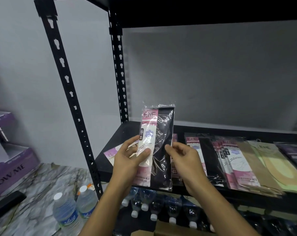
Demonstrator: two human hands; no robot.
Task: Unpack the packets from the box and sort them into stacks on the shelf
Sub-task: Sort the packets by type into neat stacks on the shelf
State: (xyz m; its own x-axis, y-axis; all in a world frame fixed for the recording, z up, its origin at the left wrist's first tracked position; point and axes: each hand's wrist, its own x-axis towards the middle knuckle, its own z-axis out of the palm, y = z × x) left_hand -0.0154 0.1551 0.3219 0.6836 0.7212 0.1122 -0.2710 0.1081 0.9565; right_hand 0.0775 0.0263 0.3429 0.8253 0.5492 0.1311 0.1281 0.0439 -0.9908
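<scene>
A: What does the person wear?
B: Both arms are bare: the left hand (pixel 127 160) and left forearm (pixel 101 210) at seven o'clock, the right hand (pixel 185 160) and right forearm (pixel 217 205) at five.
A: Up to where?
B: The picture's lower edge.

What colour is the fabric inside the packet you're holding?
Black fabric, beside the pink-and-white label of the packet; head view.
</scene>
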